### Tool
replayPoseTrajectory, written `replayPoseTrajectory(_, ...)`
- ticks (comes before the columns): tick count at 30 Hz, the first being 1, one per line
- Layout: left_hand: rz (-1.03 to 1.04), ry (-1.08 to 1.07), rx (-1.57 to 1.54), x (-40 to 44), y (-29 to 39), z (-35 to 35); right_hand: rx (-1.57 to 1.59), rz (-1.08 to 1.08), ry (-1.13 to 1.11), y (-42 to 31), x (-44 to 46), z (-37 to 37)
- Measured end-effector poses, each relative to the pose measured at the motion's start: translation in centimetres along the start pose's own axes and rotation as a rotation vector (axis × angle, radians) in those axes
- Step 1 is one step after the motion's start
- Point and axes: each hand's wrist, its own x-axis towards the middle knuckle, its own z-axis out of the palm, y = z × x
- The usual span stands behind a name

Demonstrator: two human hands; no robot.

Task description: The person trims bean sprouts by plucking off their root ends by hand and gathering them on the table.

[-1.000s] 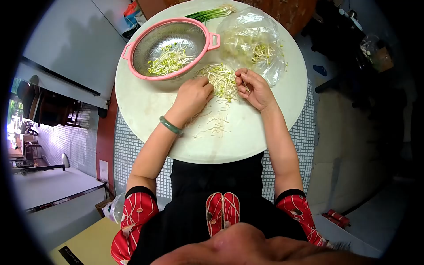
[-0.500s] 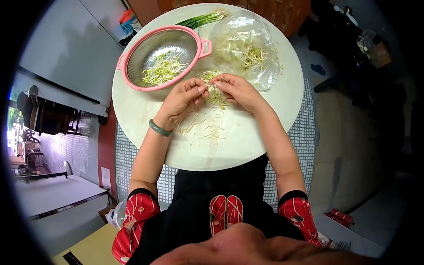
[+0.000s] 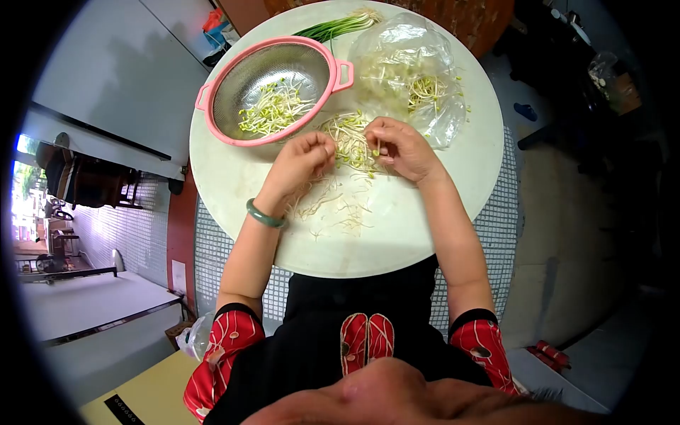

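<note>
A loose pile of bean sprouts (image 3: pixel 352 142) lies on the round white table between my hands. My right hand (image 3: pixel 405 150) is closed in a pinch at the pile's right side, with a bean sprout (image 3: pixel 376 151) showing its yellow-green head at the fingertips. To the left of the pile, my left hand (image 3: pixel 303 163) has its fingers curled together, and what they hold, if anything, is hidden. Thin root ends (image 3: pixel 347 212) lie scattered on the table below the pile. Behind my left hand stands a pink-rimmed strainer (image 3: pixel 221 129) with bean sprouts in its mesh bowl.
A clear plastic bag (image 3: pixel 439 53) with more sprouts lies at the table's back right. Green onions (image 3: pixel 333 28) lie along the back edge, behind the strainer. The round table (image 3: pixel 340 258) reaches close to my lap. A blue slipper (image 3: pixel 525 112) is on the floor at right.
My hands were together over the pile and are now apart, the right one shifted rightward. The whole view has shifted slightly, with the table now farther right.
</note>
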Motion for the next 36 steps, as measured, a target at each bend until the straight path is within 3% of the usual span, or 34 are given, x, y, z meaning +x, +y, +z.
replayPoseTrajectory(3,0.168,-0.008,0.789,-1.2,0.0,-0.7,0.160,-0.070,-0.049,-0.2,-0.1,-0.8)
replayPoseTrajectory(4,0.305,0.081,1.128,-1.7,0.5,0.0,0.197,-0.067,-0.081,-0.3,0.0,-1.4)
replayPoseTrajectory(7,0.596,0.088,1.187,-1.3,0.0,2.1,0.247,-0.060,-0.087,-0.3,0.0,-1.8)
replayPoseTrajectory(11,0.638,0.066,1.354,0.1,-1.4,2.7,0.241,-0.064,-0.053,-0.7,-0.3,-1.8)
replayPoseTrajectory(14,0.560,0.024,1.273,-0.3,-0.8,2.6,0.218,-0.087,-0.032,-0.8,-0.5,-1.7)
replayPoseTrajectory(17,0.310,0.044,0.753,-0.6,-0.5,1.5,0.212,-0.096,0.008,-0.8,-0.4,-1.4)
replayPoseTrajectory(18,0.263,0.032,0.423,-0.5,-0.6,1.6,0.212,-0.092,0.025,-0.7,-0.4,-1.2)
replayPoseTrajectory(22,0.055,0.007,-0.146,-0.5,-0.6,1.6,0.145,0.020,-0.055,0.4,0.1,-0.5)
replayPoseTrajectory(30,-0.039,-0.065,-0.251,-0.3,-2.1,3.5,-0.060,0.015,-0.041,1.6,0.3,0.8)
replayPoseTrajectory(36,0.068,0.025,-0.179,-0.1,-0.2,2.9,-0.139,0.093,-0.062,0.9,-0.2,0.7)
